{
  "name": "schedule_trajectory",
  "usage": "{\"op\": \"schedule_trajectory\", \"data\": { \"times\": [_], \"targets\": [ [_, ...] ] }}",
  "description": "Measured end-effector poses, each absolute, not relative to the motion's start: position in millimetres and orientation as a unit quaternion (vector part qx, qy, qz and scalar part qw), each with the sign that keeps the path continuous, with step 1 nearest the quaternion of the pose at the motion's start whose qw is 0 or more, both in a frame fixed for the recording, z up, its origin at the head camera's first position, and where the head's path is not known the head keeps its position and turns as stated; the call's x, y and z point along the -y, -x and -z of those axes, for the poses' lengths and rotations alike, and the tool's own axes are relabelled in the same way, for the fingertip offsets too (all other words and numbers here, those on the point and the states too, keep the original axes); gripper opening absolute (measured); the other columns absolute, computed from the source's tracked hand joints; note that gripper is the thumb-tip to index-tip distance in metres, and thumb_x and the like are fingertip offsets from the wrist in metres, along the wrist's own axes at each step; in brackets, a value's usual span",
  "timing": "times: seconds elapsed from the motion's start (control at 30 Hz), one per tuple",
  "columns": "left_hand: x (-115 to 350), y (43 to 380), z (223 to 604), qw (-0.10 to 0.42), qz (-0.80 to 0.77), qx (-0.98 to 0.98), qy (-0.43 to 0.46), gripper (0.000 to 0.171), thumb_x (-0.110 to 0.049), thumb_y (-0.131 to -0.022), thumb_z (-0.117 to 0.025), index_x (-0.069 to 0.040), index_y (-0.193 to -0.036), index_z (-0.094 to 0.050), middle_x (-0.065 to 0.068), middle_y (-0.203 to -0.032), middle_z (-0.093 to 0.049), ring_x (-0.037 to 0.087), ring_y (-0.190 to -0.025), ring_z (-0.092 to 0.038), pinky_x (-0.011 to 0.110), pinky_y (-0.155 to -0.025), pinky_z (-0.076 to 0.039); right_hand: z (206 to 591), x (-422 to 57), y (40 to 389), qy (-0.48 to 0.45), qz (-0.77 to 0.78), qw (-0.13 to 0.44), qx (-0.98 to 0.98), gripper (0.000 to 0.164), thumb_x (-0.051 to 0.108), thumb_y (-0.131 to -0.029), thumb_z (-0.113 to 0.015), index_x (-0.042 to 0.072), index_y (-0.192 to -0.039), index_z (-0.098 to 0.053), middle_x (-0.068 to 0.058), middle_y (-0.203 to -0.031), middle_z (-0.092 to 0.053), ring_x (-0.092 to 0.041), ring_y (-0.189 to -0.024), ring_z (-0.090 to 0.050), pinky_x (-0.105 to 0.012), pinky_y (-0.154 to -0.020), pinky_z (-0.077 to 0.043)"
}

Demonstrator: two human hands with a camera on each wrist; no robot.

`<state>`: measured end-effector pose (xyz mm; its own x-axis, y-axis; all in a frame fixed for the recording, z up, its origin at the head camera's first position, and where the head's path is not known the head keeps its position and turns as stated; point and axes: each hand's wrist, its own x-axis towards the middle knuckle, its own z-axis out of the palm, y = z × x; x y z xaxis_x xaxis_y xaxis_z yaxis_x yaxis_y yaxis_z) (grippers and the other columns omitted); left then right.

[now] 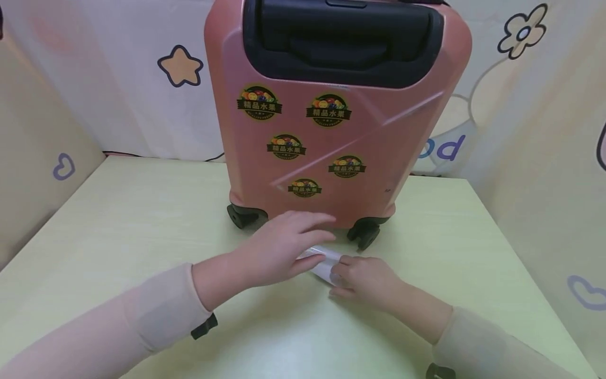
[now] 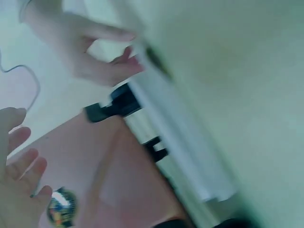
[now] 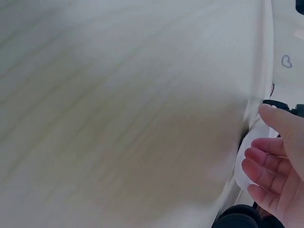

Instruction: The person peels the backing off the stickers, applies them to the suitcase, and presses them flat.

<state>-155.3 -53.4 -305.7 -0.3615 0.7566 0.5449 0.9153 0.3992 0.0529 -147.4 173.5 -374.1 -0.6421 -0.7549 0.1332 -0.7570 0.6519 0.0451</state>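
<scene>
A white roll (image 1: 325,266), apparently sheet material, lies slantwise on the table before a pink suitcase (image 1: 312,210). In the left wrist view the roll (image 2: 183,135) stretches out lengthwise. With bent fingers my right hand (image 1: 369,281) grips its near end, the thumb on one side. In the right wrist view that hand (image 3: 280,161) partly covers a white rounded shape, likely the roll. Over the roll's other end hovers my left hand (image 1: 279,250), fingers loosely extended and holding nothing. Several round fruit stickers (image 1: 329,110) dot the suitcase's face.
The suitcase has a black handle recess (image 1: 341,71) and dark wheels (image 1: 365,231) close behind the roll. A pale green table (image 1: 118,210) lies under everything. Patterned curtains (image 1: 128,79) enclose the back and sides.
</scene>
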Motion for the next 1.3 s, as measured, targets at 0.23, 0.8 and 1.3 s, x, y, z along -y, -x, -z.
{"op": "schedule_trajectory", "data": {
  "times": [0.23,0.8,1.3],
  "targets": [
    [61,149,334,0.127,0.145,0.857,0.477,0.031,-0.028,-0.086,-0.067,-0.012,-0.112,-0.065,0.004,-0.121,-0.059,0.019,-0.11,-0.056,0.036,-0.093,-0.043,377,-171,147,-0.415,0.014,0.082,0.906,0.018,0.025,-0.078,-0.073,0.014,-0.076,-0.058,0.004,-0.072,-0.053,-0.012,-0.055,-0.049,-0.026,-0.047,-0.043],
    [58,163,360,-0.053,0.27,0.888,0.369,0.045,-0.018,-0.084,-0.07,-0.005,-0.125,-0.056,0.003,-0.106,-0.066,0.012,-0.09,-0.063,0.031,-0.082,-0.047,360,-180,152,-0.321,-0.216,-0.045,0.921,0.004,0.019,-0.089,-0.062,0.016,-0.091,-0.061,0.013,-0.077,-0.059,-0.005,-0.068,-0.053,-0.024,-0.061,-0.045],
    [56,167,367,-0.21,0.538,0.793,0.196,0.014,-0.01,-0.086,-0.066,-0.001,-0.097,-0.064,0.004,-0.086,-0.068,0.011,-0.075,-0.058,0.024,-0.067,-0.048,355,-176,150,-0.235,-0.349,0.082,0.904,0.029,0.012,-0.082,-0.071,0.004,-0.107,-0.06,-0.002,-0.101,-0.058,-0.017,-0.09,-0.054,-0.036,-0.079,-0.048]
  ]
}}
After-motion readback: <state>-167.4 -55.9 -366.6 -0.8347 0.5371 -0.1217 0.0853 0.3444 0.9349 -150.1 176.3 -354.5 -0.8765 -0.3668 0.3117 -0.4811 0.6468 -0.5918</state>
